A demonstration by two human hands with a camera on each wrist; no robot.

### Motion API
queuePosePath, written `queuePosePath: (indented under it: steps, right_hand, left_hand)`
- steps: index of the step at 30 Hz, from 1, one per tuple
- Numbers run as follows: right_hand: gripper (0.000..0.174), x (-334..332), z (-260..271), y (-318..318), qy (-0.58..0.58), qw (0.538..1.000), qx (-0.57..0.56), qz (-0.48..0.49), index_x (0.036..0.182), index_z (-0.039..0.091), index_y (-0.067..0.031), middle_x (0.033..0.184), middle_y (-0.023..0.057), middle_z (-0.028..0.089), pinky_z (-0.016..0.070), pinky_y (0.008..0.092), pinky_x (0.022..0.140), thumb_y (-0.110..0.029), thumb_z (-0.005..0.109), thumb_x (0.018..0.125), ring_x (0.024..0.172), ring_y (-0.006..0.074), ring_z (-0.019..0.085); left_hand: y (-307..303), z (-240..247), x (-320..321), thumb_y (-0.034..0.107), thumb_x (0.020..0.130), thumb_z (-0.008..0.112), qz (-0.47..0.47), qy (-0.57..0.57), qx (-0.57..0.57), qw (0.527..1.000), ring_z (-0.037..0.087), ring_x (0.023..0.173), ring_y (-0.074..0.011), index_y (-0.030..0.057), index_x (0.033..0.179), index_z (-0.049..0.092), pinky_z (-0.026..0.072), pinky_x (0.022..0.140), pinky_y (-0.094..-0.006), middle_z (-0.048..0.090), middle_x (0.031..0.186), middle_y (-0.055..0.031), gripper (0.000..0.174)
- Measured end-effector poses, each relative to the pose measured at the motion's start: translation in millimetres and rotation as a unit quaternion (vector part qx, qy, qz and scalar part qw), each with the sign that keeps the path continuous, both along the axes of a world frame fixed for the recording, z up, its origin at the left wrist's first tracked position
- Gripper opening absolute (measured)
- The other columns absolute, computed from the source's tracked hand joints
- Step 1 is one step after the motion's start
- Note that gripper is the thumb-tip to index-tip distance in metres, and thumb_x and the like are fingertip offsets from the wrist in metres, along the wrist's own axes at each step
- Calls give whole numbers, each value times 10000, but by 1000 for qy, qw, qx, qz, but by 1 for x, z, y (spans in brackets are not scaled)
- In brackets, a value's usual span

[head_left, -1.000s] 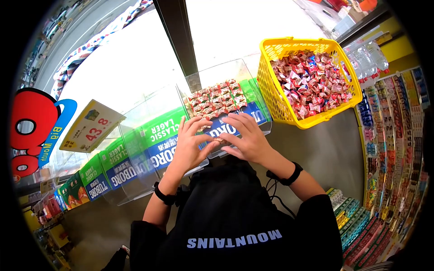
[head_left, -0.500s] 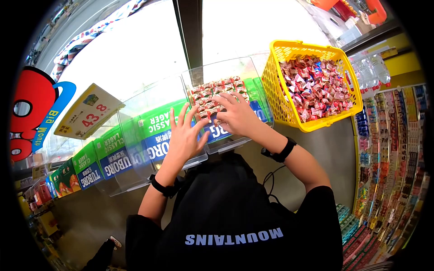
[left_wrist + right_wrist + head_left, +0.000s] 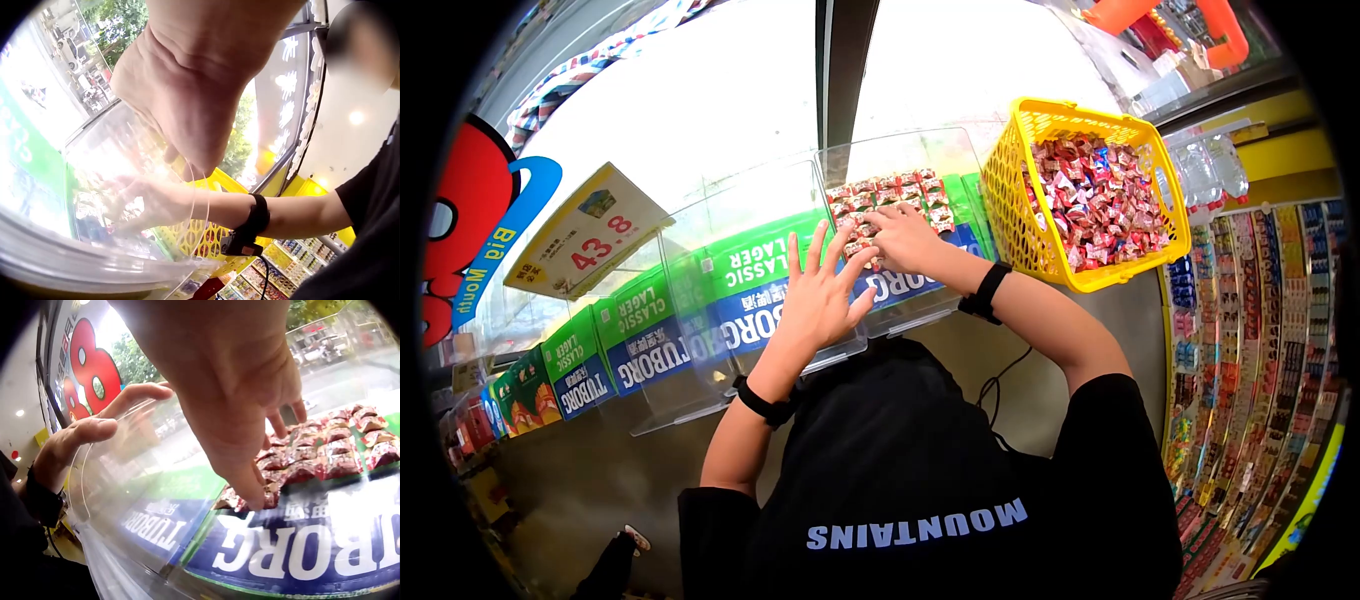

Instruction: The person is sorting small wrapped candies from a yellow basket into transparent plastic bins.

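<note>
Rows of red-wrapped candies [image 3: 915, 190] lie in a clear plastic bin [image 3: 948, 140] on a blue and green Tuborg box [image 3: 300, 550]. The right hand [image 3: 905, 240] reaches down into the bin, thumb and fingertips at the candies of the near left corner; in the right wrist view the thumb of the right hand [image 3: 231, 419] touches a candy there. The left hand [image 3: 818, 300], fingers spread, is at the bin's left wall and holds nothing; the left wrist view shows the heel of the left hand [image 3: 187, 87] close up.
Right of the bin stands a yellow basket [image 3: 1060, 280] heaped with wrapped candies. Further clear bins and Tuborg boxes [image 3: 650, 340] run to the left, below a price sign [image 3: 585, 235]. Glass panes stand behind. Shelves of packets [image 3: 1250, 330] line the right side.
Both hands were close together at the bin's near edge; the right hand has moved forward over the candies, and the left has drawn apart with its fingers spread. The head view has shifted.
</note>
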State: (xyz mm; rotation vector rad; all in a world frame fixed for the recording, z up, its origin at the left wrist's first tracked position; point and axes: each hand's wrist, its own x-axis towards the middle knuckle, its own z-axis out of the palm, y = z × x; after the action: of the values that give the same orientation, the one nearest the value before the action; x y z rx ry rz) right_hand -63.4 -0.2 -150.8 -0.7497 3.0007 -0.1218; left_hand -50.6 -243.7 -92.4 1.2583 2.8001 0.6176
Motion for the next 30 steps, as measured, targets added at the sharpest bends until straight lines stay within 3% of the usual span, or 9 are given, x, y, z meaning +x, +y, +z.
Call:
queuePosePath:
  steps: [3, 9, 12, 15, 21, 24, 30]
  right_hand:
    - [175, -3, -10, 0, 42, 999, -13, 15, 856, 806, -117, 1317, 81, 654, 445, 509, 1005, -256, 846, 758, 1245, 268, 596]
    - [176, -5, -1, 0, 18, 999, -39, 9, 872, 808, -146, 1335, 105, 658, 441, 530, 1054, -256, 846, 741, 1298, 280, 596]
    - [209, 0, 20, 4, 48, 998, -50, 2, 937, 803, -151, 1324, 110, 660, 449, 511, 1076, -303, 836, 797, 1290, 302, 603]
    - [216, 16, 53, 3, 29, 994, -91, -53, 967, 775, -137, 1390, 138, 651, 437, 495, 1102, -249, 856, 801, 1318, 337, 592]
    - [252, 98, 129, -2, 119, 969, -179, -124, 1057, 741, -100, 1411, 142, 636, 501, 503, 1081, -143, 845, 832, 1269, 375, 614]
    - [256, 146, 152, 1, 160, 949, -187, -199, 1064, 737, -84, 1342, 149, 648, 504, 505, 1073, -126, 834, 831, 1269, 384, 611]
    - [270, 222, 169, 35, 210, 918, -178, -284, 1081, 744, -90, 1373, 140, 654, 509, 514, 1107, -83, 829, 825, 1289, 376, 628]
  left_hand:
    - [-1, 0, -1, 486, 1002, 635, -3, -3, 0, 1000, 221, 1623, -422, 287, 1510, 557, 83, 1294, -706, 333, 1733, -108, 552]
    - [-2, -1, -1, 483, 1000, 641, -4, -4, 15, 1000, 226, 1620, -424, 275, 1485, 569, 90, 1290, -711, 341, 1726, -110, 532]
    - [-2, -1, -1, 480, 997, 647, -4, -8, 12, 1000, 225, 1619, -428, 273, 1492, 564, 92, 1289, -711, 335, 1728, -117, 543]
    - [-3, -3, -2, 480, 989, 655, -4, -10, 23, 1000, 225, 1618, -432, 271, 1490, 576, 90, 1288, -711, 332, 1730, -121, 548]
    - [-3, 2, -2, 458, 971, 685, -8, -25, 24, 999, 235, 1614, -427, 275, 1452, 629, 87, 1288, -707, 346, 1724, -119, 518]
    - [-5, 8, -1, 459, 980, 690, -7, -28, -6, 1000, 224, 1619, -424, 288, 1461, 631, 82, 1295, -693, 339, 1733, -124, 514]
    - [10, 44, 20, 431, 937, 771, -27, 12, -18, 999, 301, 1581, -435, 196, 1493, 604, 122, 1299, -671, 432, 1654, -169, 627]
